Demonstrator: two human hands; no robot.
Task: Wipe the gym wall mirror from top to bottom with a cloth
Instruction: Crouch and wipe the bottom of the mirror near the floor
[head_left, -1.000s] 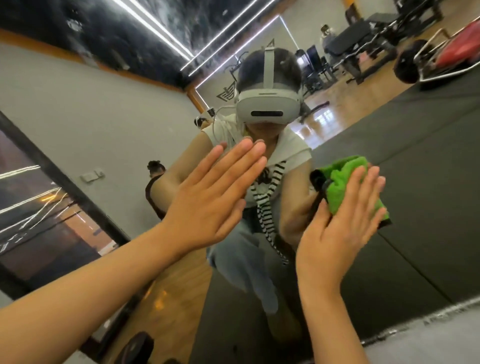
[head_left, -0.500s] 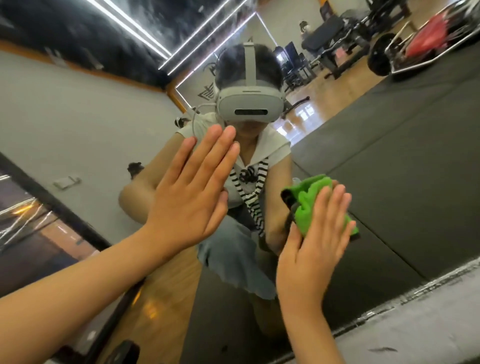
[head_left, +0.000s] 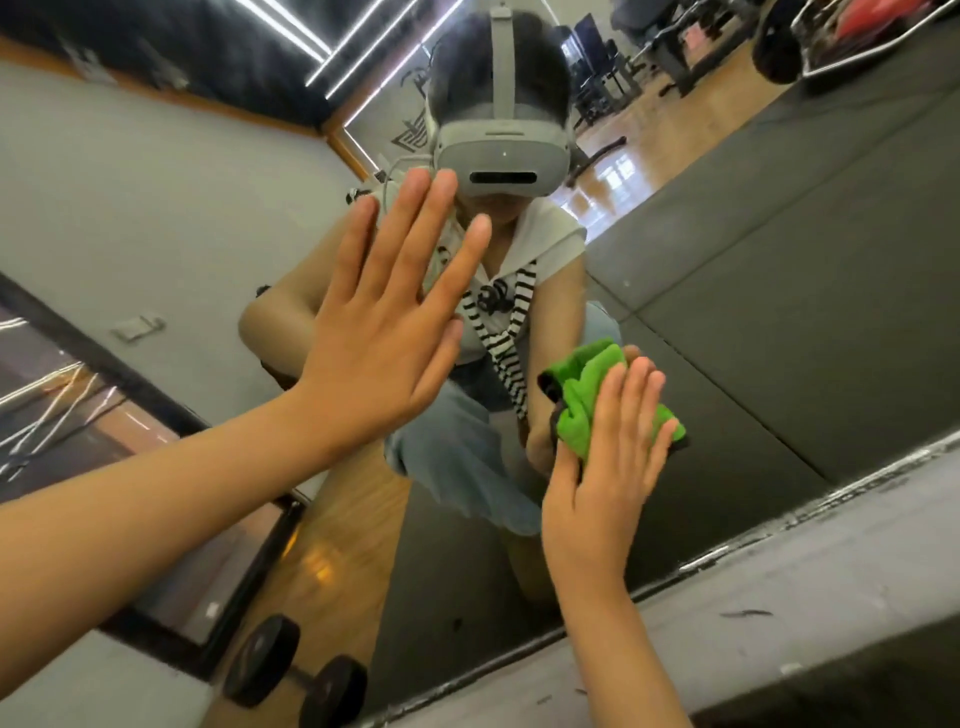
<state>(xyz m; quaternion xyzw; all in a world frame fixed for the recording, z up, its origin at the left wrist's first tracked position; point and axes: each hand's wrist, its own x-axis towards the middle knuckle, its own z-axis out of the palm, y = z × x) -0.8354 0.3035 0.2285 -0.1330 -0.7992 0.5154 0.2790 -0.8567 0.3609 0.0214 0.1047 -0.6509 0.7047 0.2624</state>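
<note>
The wall mirror (head_left: 779, 312) fills most of the head view and reflects me crouching with a headset on. My left hand (head_left: 384, 332) lies flat against the glass, fingers spread and holding nothing. My right hand (head_left: 608, 467) presses a crumpled green cloth (head_left: 587, 400) against the mirror low down, just above the mirror's bottom edge (head_left: 779, 535). The palm covers the lower right part of the cloth.
A grey ledge (head_left: 805, 587) runs below the mirror at the lower right. A black dumbbell (head_left: 296, 670) shows reflected at the bottom left. The mirror also reflects dark floor mats, wood flooring and gym equipment (head_left: 831, 31) at the top right.
The right hand and the green cloth have slid down the glass toward the bottom edge. My view has tilted lower, bringing the ledge and dumbbell into sight. The left hand stays flat on the mirror.
</note>
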